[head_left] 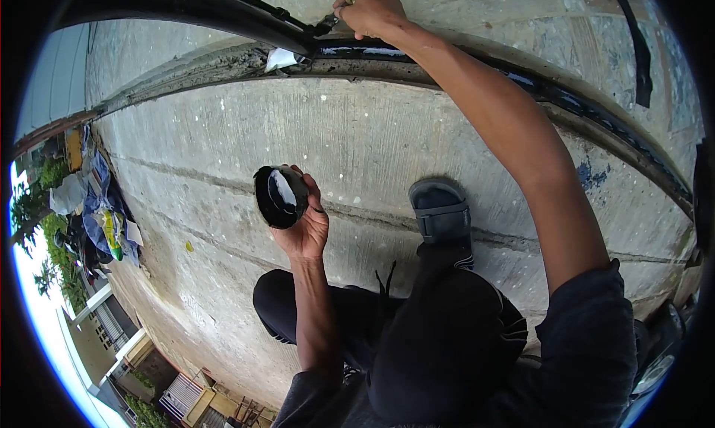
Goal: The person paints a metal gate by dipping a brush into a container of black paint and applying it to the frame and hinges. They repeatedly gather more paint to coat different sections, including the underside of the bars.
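My left hand (304,238) is wrapped round a small black cup (262,197), tilted towards me, with glossy dark paint inside. At the top, my right hand (372,11) pinches what looks like a small paintbrush (326,24), its end dark and partly hidden by the fingers. The brush tip is by the joint where a thick black metal tube (246,20) meets a long black bar (365,50) low over the ground. Wet-looking shine shows along that bar. A crumpled white scrap (283,59) lies under the joint.
My sandalled foot (441,208) rests on the concrete floor (223,130), which has a groove across it. A black strip (640,56) lies at upper right. Heaped cloth and bags (104,212) sit at the left. Part of a vehicle (659,353) shows at lower right.
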Motion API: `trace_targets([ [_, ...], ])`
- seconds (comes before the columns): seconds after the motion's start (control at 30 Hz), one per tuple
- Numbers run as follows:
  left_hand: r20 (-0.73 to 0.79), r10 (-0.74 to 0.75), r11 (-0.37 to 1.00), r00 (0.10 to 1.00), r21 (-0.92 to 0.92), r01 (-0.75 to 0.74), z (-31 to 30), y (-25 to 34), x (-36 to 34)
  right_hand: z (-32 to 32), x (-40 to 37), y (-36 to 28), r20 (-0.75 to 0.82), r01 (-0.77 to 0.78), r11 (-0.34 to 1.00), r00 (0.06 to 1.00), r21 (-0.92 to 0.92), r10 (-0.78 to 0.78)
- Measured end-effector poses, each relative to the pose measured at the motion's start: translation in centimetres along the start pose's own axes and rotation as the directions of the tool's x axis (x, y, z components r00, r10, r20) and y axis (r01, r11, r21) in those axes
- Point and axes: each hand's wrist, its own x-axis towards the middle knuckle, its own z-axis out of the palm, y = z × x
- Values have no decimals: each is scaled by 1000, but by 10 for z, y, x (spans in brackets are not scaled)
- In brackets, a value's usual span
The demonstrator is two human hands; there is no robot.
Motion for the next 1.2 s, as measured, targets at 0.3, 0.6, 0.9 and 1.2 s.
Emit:
trace_targets([
  [0.3, 17, -15, 999, 1000, -51, 16, -6, -1, 1, -11, 6, -18, 207, -66, 976, 972, -209, 110],
  [0.6, -9, -29, 1000, 1000, -8, 29, 0, -2, 7, -6, 22, -3, 372, 468, 855, 852, -225, -368],
  [0.9, -17, -51, 998, 999, -30, 51, 6, -9, 13, -11, -12, -8, 215, 377, 888, 920, -262, -328],
  [1.2, -22, -48, 999, 999, -19, 47, 4, -12, 14, -18, -11, -3, 106, 219, 956, 974, -197, -201],
])
